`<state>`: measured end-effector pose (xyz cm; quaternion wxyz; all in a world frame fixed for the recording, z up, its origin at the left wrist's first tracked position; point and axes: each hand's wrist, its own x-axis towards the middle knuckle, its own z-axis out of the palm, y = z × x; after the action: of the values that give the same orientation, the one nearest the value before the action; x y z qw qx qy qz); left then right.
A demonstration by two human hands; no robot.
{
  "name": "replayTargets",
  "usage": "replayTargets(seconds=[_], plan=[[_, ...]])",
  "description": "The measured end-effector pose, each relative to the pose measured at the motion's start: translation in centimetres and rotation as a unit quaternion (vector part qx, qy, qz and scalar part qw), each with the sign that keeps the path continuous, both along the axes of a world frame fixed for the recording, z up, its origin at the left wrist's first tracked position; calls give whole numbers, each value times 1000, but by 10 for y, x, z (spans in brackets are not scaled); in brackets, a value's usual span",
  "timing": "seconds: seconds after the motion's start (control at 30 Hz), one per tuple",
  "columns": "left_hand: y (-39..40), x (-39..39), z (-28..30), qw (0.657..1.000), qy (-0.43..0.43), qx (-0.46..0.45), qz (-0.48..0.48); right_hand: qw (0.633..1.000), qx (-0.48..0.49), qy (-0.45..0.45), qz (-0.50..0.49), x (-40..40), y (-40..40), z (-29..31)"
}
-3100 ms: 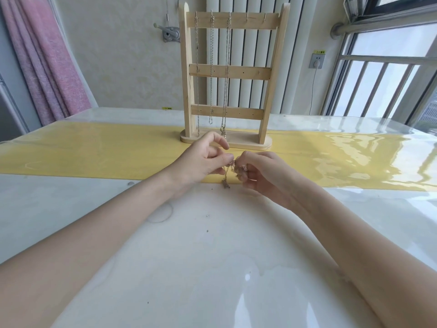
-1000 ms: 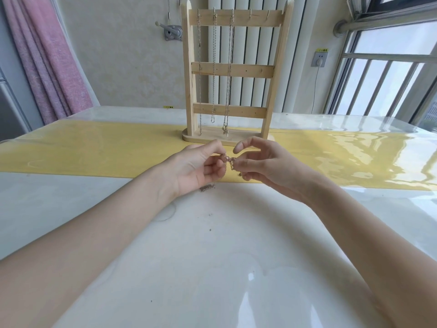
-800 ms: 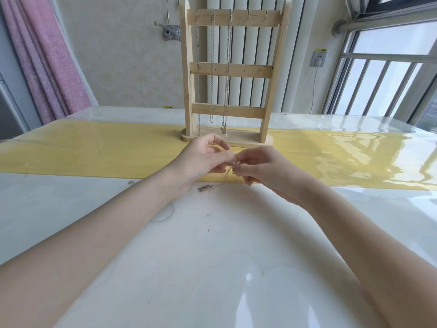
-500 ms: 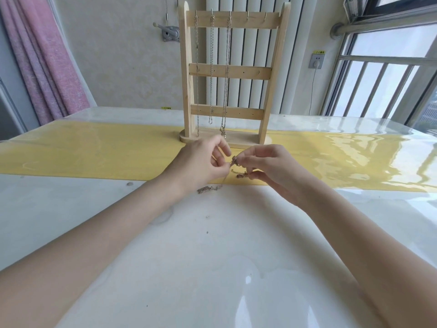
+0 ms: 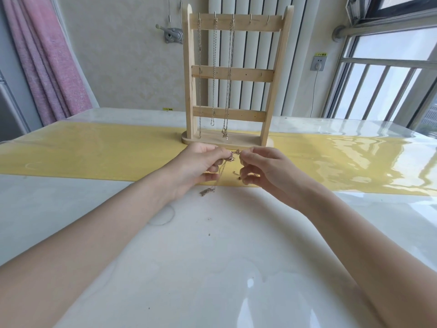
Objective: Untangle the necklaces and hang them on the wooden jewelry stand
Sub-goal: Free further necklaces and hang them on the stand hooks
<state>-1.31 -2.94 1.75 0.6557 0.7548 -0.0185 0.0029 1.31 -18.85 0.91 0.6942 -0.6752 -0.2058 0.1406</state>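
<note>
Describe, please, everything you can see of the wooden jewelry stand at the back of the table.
The pale wooden jewelry stand stands upright on the yellow runner, just beyond both hands. It has an oval base, two uprights leaning slightly inward and three crossbars. The top bar carries five small metal hooks; silvery chain necklaces hang from the three left ones, while the two right ones are bare. Neither hand touches it.

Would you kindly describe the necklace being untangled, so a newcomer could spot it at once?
Find the wooden jewelry stand on the yellow runner. Just in front of its base, the left hand and right hand pinch a knotted chain between them. Unlike the three necklaces hanging straight on the stand, it is bunched, one end trailing onto the table.
</note>
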Motion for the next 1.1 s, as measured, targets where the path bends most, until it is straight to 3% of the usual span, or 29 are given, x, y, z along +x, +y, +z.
replayTargets(seconds=[0.53,1.1], plan=[[-3,-7,-1,981,-39,164,-94,995,79,6,-55,0,0,2],[-2,-3,-2,997,-47,66,16,994,79,3,-70,-4,1,3]])
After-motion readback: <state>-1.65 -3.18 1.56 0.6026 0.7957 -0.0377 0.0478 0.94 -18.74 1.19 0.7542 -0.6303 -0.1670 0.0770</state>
